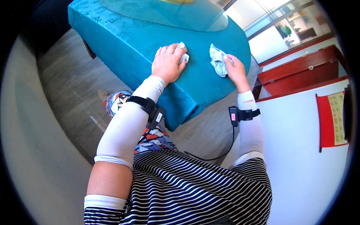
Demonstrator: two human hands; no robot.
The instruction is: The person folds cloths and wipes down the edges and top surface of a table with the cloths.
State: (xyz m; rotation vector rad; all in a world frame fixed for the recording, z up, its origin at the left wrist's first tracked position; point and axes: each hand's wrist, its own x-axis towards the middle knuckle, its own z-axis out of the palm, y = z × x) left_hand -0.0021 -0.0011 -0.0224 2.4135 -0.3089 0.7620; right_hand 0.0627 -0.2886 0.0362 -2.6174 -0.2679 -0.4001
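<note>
My left hand lies palm down on the teal tablecloth. Beneath its thumb and fingers is a small crumpled white item, a cloth or tissue, partly hidden by the fingers. To the right, my right hand pinches a crumpled pale cloth between thumb and fingers. That cloth hangs over or rests against the tablecloth; which of these cannot be told. Both hands are near the table's end, short of the round glass top. White sleeves and black strapped devices are on both forearms.
A folded corner of the tablecloth hangs towards me. Grey floor tiles show beside the table. At the right stand a dark red wooden piece and a white wall with a red hanging. A black cable hangs from the right wrist device.
</note>
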